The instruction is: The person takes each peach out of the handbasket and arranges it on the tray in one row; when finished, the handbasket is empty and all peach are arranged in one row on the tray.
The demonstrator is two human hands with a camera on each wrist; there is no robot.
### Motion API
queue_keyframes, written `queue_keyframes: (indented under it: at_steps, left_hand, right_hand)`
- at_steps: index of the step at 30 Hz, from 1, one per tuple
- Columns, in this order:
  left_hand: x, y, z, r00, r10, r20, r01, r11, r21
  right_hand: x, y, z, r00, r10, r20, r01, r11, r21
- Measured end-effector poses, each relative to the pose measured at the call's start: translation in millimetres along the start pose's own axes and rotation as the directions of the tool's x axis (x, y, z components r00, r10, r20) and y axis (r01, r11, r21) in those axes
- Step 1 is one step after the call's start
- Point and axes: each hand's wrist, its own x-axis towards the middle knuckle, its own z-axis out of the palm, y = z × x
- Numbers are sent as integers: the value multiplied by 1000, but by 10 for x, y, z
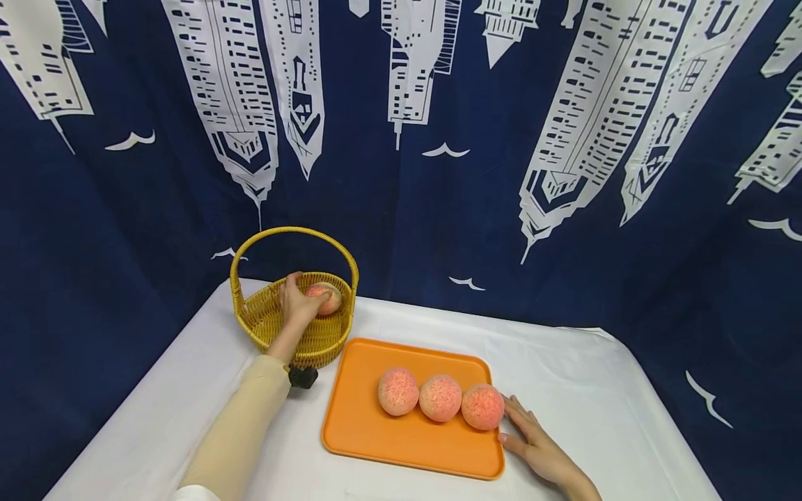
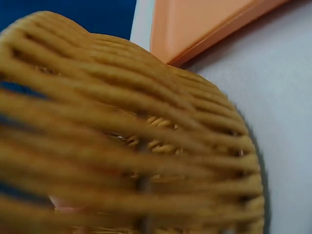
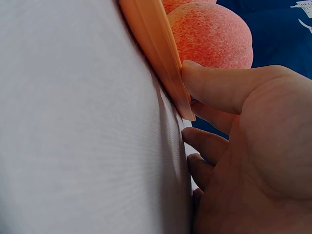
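My left hand reaches into a yellow wicker basket with an arched handle. Its thumb lies over a pink and cream peach inside, while the other fingers spread to the upper left. In the left wrist view, the basket's woven side hides most of that hand. Three pink speckled peaches sit in a row on an orange tray, the rightmost peach by its right edge. My right hand rests there, its thumb touching the tray's rim and its fingers loosely spread.
The basket stands at the table's back left, just beyond the tray's corner. A black object shows beside the left wrist. White cloth covers the table, and a dark blue curtain printed with buildings hangs behind it.
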Motion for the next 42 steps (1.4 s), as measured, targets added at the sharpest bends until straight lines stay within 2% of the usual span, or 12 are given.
queue_keyframes:
  at_steps: [3,8,11,14,19,25,31,35,40,42]
  left_hand:
    - [17,-19,39,999,-39,-16,39,999,0]
    - [21,-39,97,996,-89,28,88,995,51]
    - [18,-47,120,994,-100,50,97,994,59]
    - [18,-53,138,993,-102,62,98,993,63]
    - [20,-58,152,994,-80,76,75,994,76]
    - [29,-65,139,997,-45,65,38,994,98]
    - [19,6,79,999,47,13,-48,995,93]
    - [24,57,37,995,91,48,-95,991,97]
    - [39,43,24,993,82,89,-90,991,97]
    - [49,24,26,991,74,109,-86,990,109]
  right_hand:
    - [4,-1,7,1000,18,5,-18,1000,3]
    - [-3,-2,5,1000,-7,-6,7,1000,-9]
    - [-12,-8,4,1000,-20,-11,20,1000,-12]
    - [-18,-23,0,1000,-1,-6,1,1000,-6]
    - [-20,-37,-9,1000,20,-2,-20,1000,1]
    - [-11,-30,-18,1000,27,16,-26,1000,-5]
    - [-15,-25,-41,1000,21,17,-21,1000,-13]
    - [-17,-19,-47,1000,24,17,-24,1000,-3]
    - [5,-27,-21,998,51,27,-51,999,13]
    - [8,-25,-4,999,37,22,-37,999,10]
